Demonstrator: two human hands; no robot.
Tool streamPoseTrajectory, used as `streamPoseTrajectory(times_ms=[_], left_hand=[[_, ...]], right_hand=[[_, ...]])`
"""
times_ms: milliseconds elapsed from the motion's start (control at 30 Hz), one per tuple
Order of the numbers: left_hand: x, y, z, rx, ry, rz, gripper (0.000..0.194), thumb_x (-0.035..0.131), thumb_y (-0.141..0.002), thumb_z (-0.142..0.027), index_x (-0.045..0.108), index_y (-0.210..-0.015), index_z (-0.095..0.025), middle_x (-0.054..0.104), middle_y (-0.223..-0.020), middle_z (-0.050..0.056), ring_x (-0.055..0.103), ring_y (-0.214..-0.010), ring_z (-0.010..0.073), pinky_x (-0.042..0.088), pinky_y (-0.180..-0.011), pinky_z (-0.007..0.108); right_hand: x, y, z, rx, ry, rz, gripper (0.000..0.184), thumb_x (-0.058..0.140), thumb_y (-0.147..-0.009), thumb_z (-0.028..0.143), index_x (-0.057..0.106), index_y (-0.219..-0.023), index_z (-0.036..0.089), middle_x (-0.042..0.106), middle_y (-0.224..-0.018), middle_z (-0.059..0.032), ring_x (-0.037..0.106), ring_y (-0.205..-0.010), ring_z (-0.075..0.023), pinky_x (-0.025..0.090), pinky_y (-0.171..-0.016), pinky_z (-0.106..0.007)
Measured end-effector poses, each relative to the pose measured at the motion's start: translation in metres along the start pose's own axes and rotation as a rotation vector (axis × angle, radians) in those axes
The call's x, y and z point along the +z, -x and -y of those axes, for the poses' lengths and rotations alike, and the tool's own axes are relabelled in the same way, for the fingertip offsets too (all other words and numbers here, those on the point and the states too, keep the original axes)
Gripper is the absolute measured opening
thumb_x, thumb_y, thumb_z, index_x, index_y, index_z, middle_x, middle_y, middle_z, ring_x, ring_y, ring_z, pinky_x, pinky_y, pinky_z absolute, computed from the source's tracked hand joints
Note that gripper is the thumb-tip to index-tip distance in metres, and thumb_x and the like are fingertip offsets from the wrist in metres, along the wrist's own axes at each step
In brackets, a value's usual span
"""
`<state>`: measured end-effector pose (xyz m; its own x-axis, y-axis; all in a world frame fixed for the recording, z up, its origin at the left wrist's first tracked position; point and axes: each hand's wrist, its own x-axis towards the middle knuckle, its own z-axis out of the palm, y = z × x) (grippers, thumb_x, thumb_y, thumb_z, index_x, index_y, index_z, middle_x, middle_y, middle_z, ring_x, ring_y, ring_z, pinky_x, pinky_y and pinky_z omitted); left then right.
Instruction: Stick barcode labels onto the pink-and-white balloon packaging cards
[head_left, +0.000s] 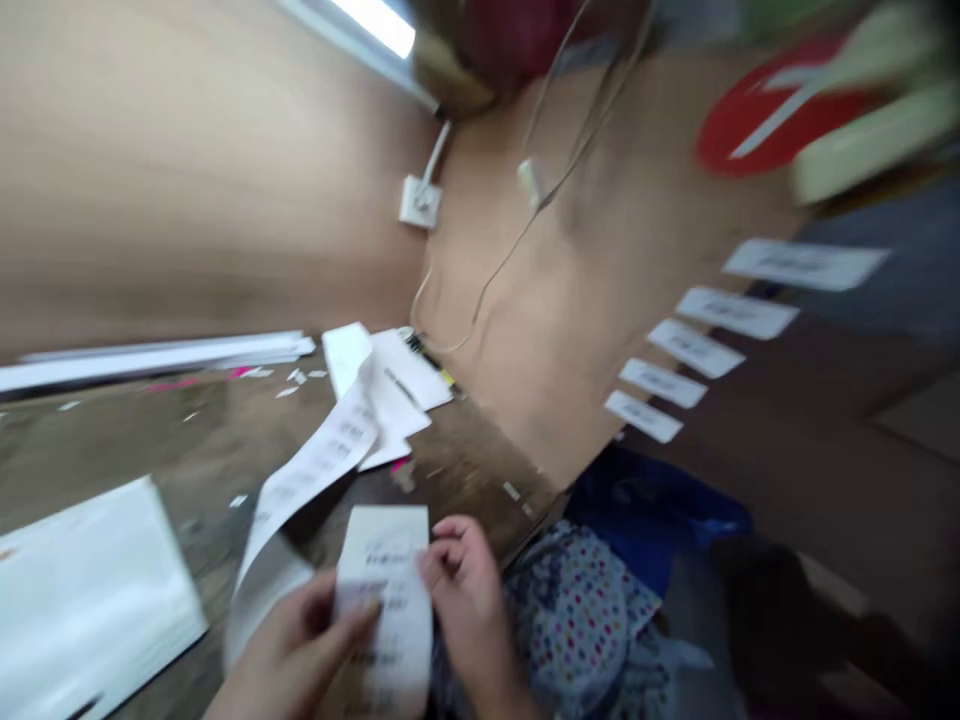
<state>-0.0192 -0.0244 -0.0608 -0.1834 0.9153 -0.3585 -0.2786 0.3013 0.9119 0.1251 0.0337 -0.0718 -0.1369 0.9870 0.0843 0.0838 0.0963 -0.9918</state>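
Note:
A long white strip of printed labels point(397, 620) runs up in front of me, blurred by motion. My left hand point(300, 630) grips its left side, thumb lying across the printed face. At the strip's right edge is my right hand point(469, 590), fingers curled and thumb against the paper; whether a single label is between them is too blurred to tell. More of the label strip point(315, 465) curves away behind my left hand towards folded white paper point(390, 400) on the worn brown table point(202, 450).
Several white labels point(694, 348) hang in a row along the edge of the side panel point(540, 340). A white sheet or packet point(90, 600) lies at left, with paper scraps near the back wall. A cable point(495, 275) hangs in the corner by a socket point(420, 202).

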Motion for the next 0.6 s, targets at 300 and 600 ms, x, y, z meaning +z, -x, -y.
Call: streamPoseTrajectory(times_ms=[300,600], left_hand=[[-0.013,0.009,-0.011,-0.012,-0.017,0.242,0.026,0.067,-0.074,-0.033,0.064,-0.09,-0.013,0.065,-0.079,0.003,0.054,-0.068,0.0143,0.044,-0.064,0.025],[-0.013,0.012,-0.005,-0.086,0.104,0.288,0.03,0.069,-0.073,-0.039,0.065,-0.089,-0.013,0.064,-0.072,0.002,0.055,-0.065,0.0144,0.042,-0.062,0.024]], right_hand=[[-0.018,-0.025,0.039,-0.653,0.513,0.542,0.029,0.064,-0.082,0.022,0.064,-0.111,0.022,0.06,-0.123,-0.0058,0.043,-0.123,-0.0217,0.037,-0.104,-0.039],[-0.007,-0.014,0.032,-0.437,0.432,0.609,0.025,0.064,-0.081,0.022,0.067,-0.105,0.019,0.059,-0.108,-0.0078,0.056,-0.102,-0.0187,0.046,-0.089,-0.03]])
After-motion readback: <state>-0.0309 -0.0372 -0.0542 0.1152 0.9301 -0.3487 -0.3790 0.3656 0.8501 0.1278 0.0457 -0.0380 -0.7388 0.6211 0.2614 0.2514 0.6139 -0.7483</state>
